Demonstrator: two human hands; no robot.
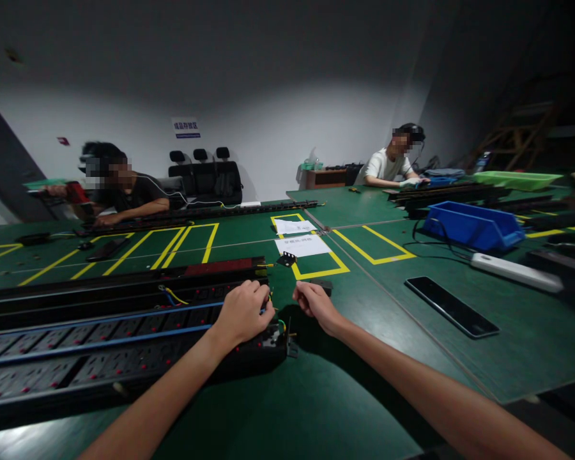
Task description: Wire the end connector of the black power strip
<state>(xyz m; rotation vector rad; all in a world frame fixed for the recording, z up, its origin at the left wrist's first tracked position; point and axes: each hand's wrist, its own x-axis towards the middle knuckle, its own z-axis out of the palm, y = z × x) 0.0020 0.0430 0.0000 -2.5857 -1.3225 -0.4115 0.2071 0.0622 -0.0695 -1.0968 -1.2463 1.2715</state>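
Note:
A long black power strip assembly [100,345] with blue wires and several sockets lies across the green table [345,358] in front of me. My left hand [243,313] is closed on the right end of the strip, where yellow and green wire ends stick out. My right hand [314,303] is curled shut just to the right of that end, above the table, and what it pinches is too small to make out. A small black end cap [322,285] lies just behind it.
A phone [451,306] lies to the right, with a white power strip [516,272] and a blue bin [474,225] behind it. White papers [301,245] sit in a yellow-taped box. Two other people work at the far side of the table.

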